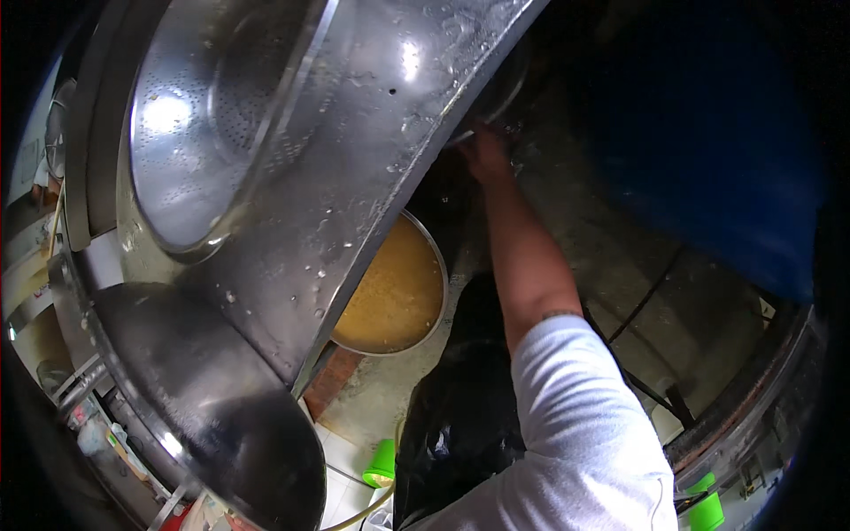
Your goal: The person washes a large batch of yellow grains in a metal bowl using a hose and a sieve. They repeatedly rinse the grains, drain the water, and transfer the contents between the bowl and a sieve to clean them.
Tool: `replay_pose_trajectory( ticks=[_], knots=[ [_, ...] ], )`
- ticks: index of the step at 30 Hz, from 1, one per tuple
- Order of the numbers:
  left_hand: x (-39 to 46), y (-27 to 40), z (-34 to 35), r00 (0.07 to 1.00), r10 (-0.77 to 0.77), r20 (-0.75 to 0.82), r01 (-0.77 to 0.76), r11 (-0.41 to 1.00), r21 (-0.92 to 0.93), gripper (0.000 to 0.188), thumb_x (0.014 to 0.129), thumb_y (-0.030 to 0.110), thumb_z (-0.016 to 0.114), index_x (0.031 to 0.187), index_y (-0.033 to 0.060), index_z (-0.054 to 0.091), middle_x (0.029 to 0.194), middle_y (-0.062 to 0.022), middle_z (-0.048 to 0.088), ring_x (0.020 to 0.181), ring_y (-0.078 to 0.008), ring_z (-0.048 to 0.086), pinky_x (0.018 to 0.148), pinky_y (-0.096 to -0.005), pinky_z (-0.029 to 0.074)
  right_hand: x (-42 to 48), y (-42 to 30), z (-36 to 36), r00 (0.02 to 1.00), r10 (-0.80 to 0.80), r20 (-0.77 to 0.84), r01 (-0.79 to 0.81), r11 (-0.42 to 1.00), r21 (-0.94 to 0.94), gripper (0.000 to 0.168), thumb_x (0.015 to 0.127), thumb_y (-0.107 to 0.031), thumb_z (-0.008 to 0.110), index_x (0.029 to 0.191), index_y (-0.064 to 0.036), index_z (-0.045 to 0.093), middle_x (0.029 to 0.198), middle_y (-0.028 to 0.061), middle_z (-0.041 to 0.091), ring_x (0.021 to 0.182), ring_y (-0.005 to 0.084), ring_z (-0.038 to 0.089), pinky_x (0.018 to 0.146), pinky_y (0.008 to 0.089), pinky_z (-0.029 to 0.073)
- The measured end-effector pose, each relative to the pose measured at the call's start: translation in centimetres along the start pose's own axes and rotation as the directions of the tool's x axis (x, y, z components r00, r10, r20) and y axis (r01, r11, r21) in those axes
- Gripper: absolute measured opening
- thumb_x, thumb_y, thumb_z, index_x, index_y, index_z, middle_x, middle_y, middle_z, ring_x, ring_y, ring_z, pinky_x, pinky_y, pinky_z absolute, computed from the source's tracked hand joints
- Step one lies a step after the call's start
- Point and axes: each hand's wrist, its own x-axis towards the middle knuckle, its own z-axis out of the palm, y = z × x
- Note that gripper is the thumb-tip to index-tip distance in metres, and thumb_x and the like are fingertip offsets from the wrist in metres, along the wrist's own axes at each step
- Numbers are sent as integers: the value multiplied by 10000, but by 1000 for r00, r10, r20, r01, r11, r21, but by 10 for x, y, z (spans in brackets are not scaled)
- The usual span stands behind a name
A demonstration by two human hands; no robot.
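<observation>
My right hand [488, 156] reaches, at the end of a white-sleeved arm, into the dark space beside the metal counter edge. Its fingers meet the bright edge of what looks like a round metal vessel [510, 103]; shadow and blur hide the grip. Below and left of the hand, a round metal-rimmed pot [402, 292] holds a yellow-brown liquid, partly covered by the counter. My left hand is out of view. On the left lie a large dark metal wok [219, 398], tilted, and a perforated metal basin [179, 146] by the wet steel counter [332, 152].
A black apron [465, 405] hangs beside the arm. Green buckets [380, 464] stand low on the tiled floor near a yellowish hose [365, 511]. A large blue shape [710, 152] fills the upper right. A small skin-toned patch shows at the wok's lower rim; whose it is, I cannot tell.
</observation>
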Motion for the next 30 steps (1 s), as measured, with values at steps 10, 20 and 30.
replay_pose_trajectory(
  ticks=[10,20,30],
  knots=[
    [2,29,-5,998,60,-26,-63,993,-95,604,1108,374,426,1521,-65,391,1467,-297,509,1275,-392,558,1083,-445,471,-316,-14,-344,905,403,135,288,-349,-892,308,903,-174,601,1150,-27,712,1106,197,725,982,378,707,862,478,571],
    [14,-8,15,983,179,28,-167,957,-239,479,1085,138,387,1534,-30,383,1486,-263,510,1365,-351,514,1119,-394,399,-365,-116,-306,808,589,-18,153,-238,-959,491,918,-441,604,1133,-25,752,1278,212,678,1207,377,640,1009,436,514],
    [14,-5,6,981,184,69,-150,927,-345,536,1064,173,471,1589,201,366,1008,-311,678,902,-459,682,776,-469,528,-450,-428,103,772,-312,555,636,398,-661,350,948,-247,696,1214,-23,662,1051,202,724,969,352,711,857,438,563]
  ],
)
